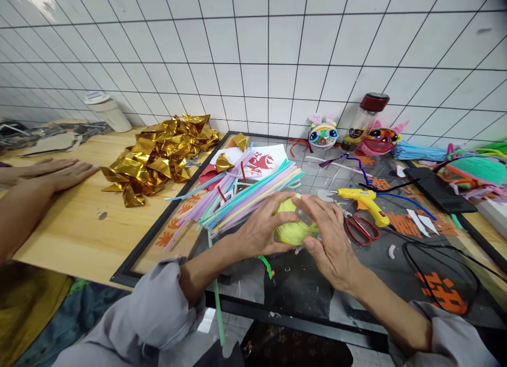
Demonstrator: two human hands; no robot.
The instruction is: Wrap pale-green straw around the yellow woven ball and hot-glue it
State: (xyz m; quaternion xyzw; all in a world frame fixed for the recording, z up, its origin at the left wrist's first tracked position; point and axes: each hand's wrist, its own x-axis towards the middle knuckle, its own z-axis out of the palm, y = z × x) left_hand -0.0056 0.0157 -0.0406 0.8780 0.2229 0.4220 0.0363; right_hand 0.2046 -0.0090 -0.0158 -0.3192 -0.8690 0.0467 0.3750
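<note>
Between my two hands is a rounded yellow ball (295,231) with fine ridges and a clear, shiny patch at its upper right. My left hand (266,224) curves around its left side, thumb and fingers spread over it. From the right, the fingers of my right hand (327,237) press on the ball and cover part of it. Just left of the ball lies a bundle of pastel pipe cleaners (245,198). Red-handled scissors (361,229) and a yellow glue gun (366,200) rest to the right of my right hand.
Crumpled gold foil pieces (158,156) are heaped at left, near another person's hands (59,174). Behind stand two decorated animal-face balls (322,133) and a glass bottle (362,121). A phone (438,190) and black cable (428,245) lie at right. A tiled wall closes the back.
</note>
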